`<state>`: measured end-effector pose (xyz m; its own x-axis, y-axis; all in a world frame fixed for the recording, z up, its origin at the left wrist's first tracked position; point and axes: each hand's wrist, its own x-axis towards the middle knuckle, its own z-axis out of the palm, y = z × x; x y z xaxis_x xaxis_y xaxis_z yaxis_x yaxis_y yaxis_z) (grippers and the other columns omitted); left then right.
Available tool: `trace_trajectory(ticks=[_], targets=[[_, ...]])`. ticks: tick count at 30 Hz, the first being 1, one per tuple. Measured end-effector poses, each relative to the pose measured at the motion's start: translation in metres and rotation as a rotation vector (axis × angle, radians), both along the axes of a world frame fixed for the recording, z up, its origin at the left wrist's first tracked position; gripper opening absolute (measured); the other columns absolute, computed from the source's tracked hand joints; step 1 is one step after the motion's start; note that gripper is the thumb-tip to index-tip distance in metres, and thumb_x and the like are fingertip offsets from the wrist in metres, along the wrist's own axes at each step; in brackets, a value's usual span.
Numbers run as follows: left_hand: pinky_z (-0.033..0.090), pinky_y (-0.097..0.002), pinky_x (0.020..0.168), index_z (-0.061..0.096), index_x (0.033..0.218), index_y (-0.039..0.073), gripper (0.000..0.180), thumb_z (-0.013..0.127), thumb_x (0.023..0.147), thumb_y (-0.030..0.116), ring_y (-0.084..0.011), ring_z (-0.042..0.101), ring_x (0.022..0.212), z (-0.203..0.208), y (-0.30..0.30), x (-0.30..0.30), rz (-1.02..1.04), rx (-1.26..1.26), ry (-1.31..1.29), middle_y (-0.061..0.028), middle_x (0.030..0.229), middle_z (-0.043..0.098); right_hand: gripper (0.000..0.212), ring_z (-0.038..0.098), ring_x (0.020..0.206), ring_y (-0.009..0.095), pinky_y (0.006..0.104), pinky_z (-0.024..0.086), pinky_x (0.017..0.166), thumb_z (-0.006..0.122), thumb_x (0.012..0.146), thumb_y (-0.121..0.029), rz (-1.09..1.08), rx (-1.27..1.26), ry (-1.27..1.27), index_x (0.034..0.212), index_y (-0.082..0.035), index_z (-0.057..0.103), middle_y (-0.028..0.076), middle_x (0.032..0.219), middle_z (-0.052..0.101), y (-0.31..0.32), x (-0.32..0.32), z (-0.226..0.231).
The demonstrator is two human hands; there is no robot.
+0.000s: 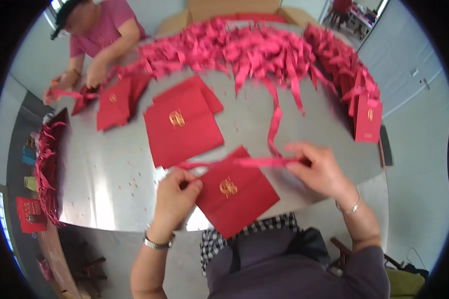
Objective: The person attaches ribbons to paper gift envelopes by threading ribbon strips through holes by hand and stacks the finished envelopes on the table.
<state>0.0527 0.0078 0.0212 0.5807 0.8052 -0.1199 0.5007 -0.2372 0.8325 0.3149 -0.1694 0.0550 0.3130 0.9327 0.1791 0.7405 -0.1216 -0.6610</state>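
A flat red paper bag (239, 194) with a gold emblem is tilted at the table's near edge, in front of my body. My left hand (177, 197) is closed at its left corner, thumb against the edge. A pink ribbon (262, 162) runs across the bag's top from beside my left fingers to the right. My right hand (317, 169) pinches the ribbon's right part, off the bag. Whether the left fingers also hold ribbon is hidden. Just beyond lies a stack of similar red bags (184, 129). Another ribbon (275, 117) trails from the far heap toward my right hand.
Heaped pink ribbons (269, 50) cover the far side of the metal table (105, 174). Ribboned red bags (368, 119) line the right edge, and more ribboned pieces (47, 159) the left. A co-worker (105, 35) handles red bags (114, 104) at the far left.
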Motion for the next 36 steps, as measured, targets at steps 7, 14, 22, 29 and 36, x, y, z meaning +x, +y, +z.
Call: trace_trajectory(ticks=[7, 14, 22, 29, 36], targets=[[0.051, -0.0373, 0.071, 0.066, 0.081, 0.000, 0.017, 0.071, 0.079, 0.016, -0.0298, 0.064, 0.078, -0.020, -0.006, -0.005, 0.011, 0.083, -0.036, -0.0161, 0.083, 0.066, 0.031, 0.060, 0.079, 0.010, 0.0258, 0.049, 0.075, 0.074, 0.079, 0.003, 0.192, -0.048, 0.745, 0.109, -0.002, 0.069, 0.000, 0.085, 0.067, -0.045, -0.004, 0.006], [0.052, -0.0363, 0.072, 0.069, 0.086, -0.001, 0.016, 0.071, 0.079, 0.014, -0.0287, 0.065, 0.079, -0.021, -0.010, -0.012, 0.011, 0.004, -0.102, -0.0156, 0.085, 0.067, 0.022, 0.063, 0.088, 0.018, 0.0297, 0.050, 0.081, 0.071, 0.083, 0.002, 0.317, 0.086, 0.808, 0.105, 0.000, 0.070, 0.009, 0.096, 0.066, -0.043, -0.029, 0.009], [0.052, -0.0363, 0.074, 0.068, 0.086, -0.001, 0.013, 0.068, 0.076, 0.007, -0.0294, 0.066, 0.081, -0.022, 0.003, -0.014, -0.018, -0.066, -0.146, -0.0174, 0.083, 0.066, 0.016, 0.063, 0.092, 0.020, 0.0314, 0.049, 0.082, 0.050, 0.096, -0.003, 0.448, 0.074, 0.590, 0.108, 0.001, 0.060, 0.013, 0.099, 0.064, 0.007, -0.063, 0.026], [0.051, -0.0300, 0.071, 0.067, 0.090, -0.004, 0.012, 0.068, 0.079, 0.001, -0.0184, 0.064, 0.076, -0.009, 0.010, -0.010, 0.009, -0.260, -0.089, -0.0112, 0.083, 0.068, 0.014, 0.065, 0.089, 0.036, 0.0434, 0.051, 0.080, 0.054, 0.093, -0.007, 0.228, -0.083, 0.349, 0.105, 0.001, 0.057, 0.019, 0.093, 0.066, 0.056, -0.105, -0.020], [0.050, -0.0295, 0.070, 0.067, 0.091, -0.004, 0.010, 0.065, 0.082, 0.000, -0.0161, 0.062, 0.074, -0.007, 0.007, -0.021, -0.046, -0.351, -0.095, -0.0091, 0.083, 0.067, 0.010, 0.065, 0.074, 0.031, 0.0406, 0.053, 0.069, 0.061, 0.090, -0.011, 0.270, 0.097, -0.101, 0.086, -0.002, 0.058, 0.013, 0.078, 0.065, 0.065, -0.116, -0.051]])
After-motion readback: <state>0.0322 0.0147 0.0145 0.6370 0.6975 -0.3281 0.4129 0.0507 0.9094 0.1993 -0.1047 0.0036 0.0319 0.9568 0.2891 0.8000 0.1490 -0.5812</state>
